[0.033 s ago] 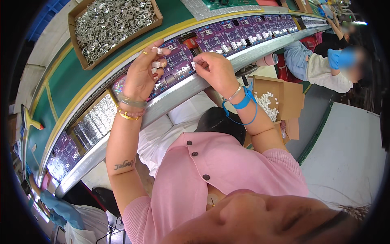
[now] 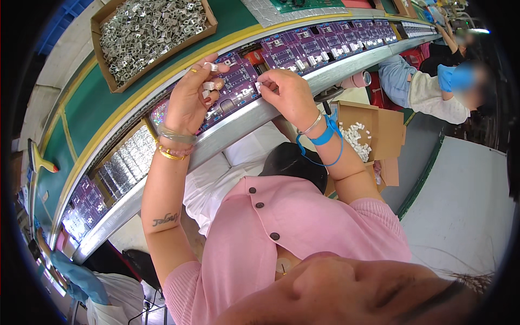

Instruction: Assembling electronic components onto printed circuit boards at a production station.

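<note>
My left hand (image 2: 187, 100) is curled palm-up over the line, with several small white connectors (image 2: 208, 85) held among its fingers. Under and beside it lies a purple circuit board (image 2: 238, 76) with small components along its near edge. My right hand (image 2: 291, 96) is in a pinch at that board's right end, thumb and forefinger on a small white connector (image 2: 258, 85). Whether this connector touches the board is hard to tell. The right wrist wears a blue strap (image 2: 326, 134).
More purple boards (image 2: 330, 46) run along the metal rail (image 2: 233, 125) to the right. Beyond the line stands a cardboard tray (image 2: 100, 57) of small metal brackets. An open carton (image 2: 387, 124) with white connectors sits right of my arm. Co-workers are at both ends, one with a blue glove (image 2: 445, 78).
</note>
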`<action>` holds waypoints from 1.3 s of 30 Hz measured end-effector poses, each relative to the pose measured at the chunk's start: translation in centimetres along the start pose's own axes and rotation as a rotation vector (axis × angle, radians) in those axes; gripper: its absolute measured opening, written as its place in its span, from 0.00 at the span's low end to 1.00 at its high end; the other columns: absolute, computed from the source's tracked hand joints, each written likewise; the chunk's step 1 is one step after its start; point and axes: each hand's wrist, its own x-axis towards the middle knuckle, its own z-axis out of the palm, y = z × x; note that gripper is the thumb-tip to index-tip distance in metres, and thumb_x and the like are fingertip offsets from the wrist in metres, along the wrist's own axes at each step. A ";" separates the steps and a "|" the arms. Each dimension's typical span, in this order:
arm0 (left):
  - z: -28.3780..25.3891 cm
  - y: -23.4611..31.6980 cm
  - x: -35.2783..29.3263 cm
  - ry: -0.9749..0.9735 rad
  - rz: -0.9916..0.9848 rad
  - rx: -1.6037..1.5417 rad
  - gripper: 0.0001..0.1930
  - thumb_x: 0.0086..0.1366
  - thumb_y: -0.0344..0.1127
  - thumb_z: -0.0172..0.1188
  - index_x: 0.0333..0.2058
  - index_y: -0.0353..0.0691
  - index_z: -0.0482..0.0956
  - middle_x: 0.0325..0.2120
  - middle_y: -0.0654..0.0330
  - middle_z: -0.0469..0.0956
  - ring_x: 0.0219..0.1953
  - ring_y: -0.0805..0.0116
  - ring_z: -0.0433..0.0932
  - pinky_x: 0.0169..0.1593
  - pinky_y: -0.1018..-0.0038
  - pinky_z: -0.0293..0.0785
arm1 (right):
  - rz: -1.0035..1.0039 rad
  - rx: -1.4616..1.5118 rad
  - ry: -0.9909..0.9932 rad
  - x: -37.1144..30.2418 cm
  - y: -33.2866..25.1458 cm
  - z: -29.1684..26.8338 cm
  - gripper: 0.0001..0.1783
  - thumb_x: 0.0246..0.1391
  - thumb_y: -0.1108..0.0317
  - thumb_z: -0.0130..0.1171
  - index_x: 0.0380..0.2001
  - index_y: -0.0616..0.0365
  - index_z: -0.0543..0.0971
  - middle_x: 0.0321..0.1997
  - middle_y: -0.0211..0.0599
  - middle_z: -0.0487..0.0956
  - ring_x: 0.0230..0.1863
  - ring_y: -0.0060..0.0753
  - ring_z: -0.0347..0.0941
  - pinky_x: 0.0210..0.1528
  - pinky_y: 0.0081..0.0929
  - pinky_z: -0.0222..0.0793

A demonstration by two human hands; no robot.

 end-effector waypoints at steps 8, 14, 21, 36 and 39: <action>-0.4 -0.2 0.0 -0.039 0.020 0.067 0.15 0.65 0.42 0.53 0.44 0.38 0.70 0.37 0.61 0.75 0.28 0.81 0.67 0.23 0.89 0.60 | -0.011 -0.025 -0.003 0.4 -0.3 0.1 0.06 0.42 0.72 0.59 0.27 0.61 0.78 0.24 0.38 0.77 0.29 0.40 0.73 0.34 0.33 0.68; -0.5 -0.4 0.0 -0.058 0.014 0.071 0.18 0.65 0.40 0.54 0.49 0.38 0.69 0.36 0.65 0.74 0.29 0.82 0.67 0.25 0.89 0.61 | -0.009 -0.033 -0.015 0.4 -0.1 0.2 0.06 0.42 0.72 0.59 0.27 0.61 0.78 0.24 0.39 0.77 0.29 0.40 0.73 0.34 0.33 0.68; -0.2 -0.4 0.2 -0.057 0.003 0.104 0.16 0.65 0.37 0.54 0.48 0.37 0.71 0.34 0.67 0.75 0.28 0.83 0.68 0.27 0.87 0.61 | -0.071 -0.114 0.000 0.8 -0.1 0.2 0.07 0.45 0.72 0.59 0.30 0.61 0.77 0.24 0.39 0.76 0.27 0.37 0.73 0.32 0.30 0.69; -0.7 -0.7 0.1 -0.023 0.001 0.131 0.16 0.64 0.37 0.56 0.48 0.38 0.71 0.32 0.70 0.74 0.28 0.83 0.68 0.28 0.86 0.61 | -0.133 -0.141 0.032 0.6 0.2 1.2 0.07 0.42 0.69 0.60 0.27 0.59 0.76 0.26 0.40 0.74 0.32 0.43 0.71 0.36 0.35 0.67; -0.3 -0.6 -0.1 0.024 0.011 0.192 0.15 0.63 0.36 0.56 0.47 0.38 0.72 0.31 0.71 0.73 0.29 0.83 0.68 0.29 0.86 0.61 | -0.156 -0.141 0.069 0.5 0.0 1.0 0.08 0.41 0.69 0.61 0.28 0.59 0.76 0.27 0.39 0.75 0.31 0.44 0.71 0.35 0.36 0.68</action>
